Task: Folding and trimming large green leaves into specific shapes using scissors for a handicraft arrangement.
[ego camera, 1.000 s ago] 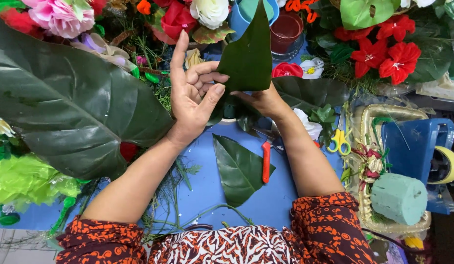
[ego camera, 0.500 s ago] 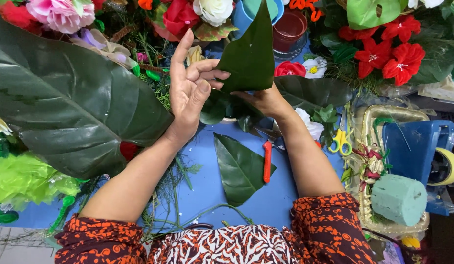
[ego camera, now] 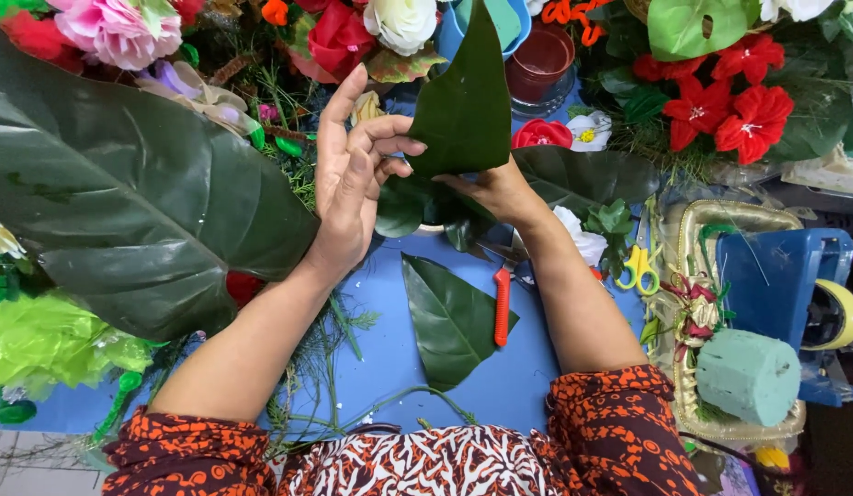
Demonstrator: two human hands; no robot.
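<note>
Both hands work one dark green leaf [ego camera: 465, 101] held upright above the blue desk [ego camera: 527, 386]: the right hand [ego camera: 491, 188] grips its base from below, the left hand [ego camera: 353, 174], mostly open, pinches its edge, apparently shaping it.

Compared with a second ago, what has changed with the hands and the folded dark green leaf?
Very little. The left hand has curled its fingertips closer onto the folded dark green leaf, which the right hand still holds upright. The flat leaf and orange-handled tool stayed put.
</note>
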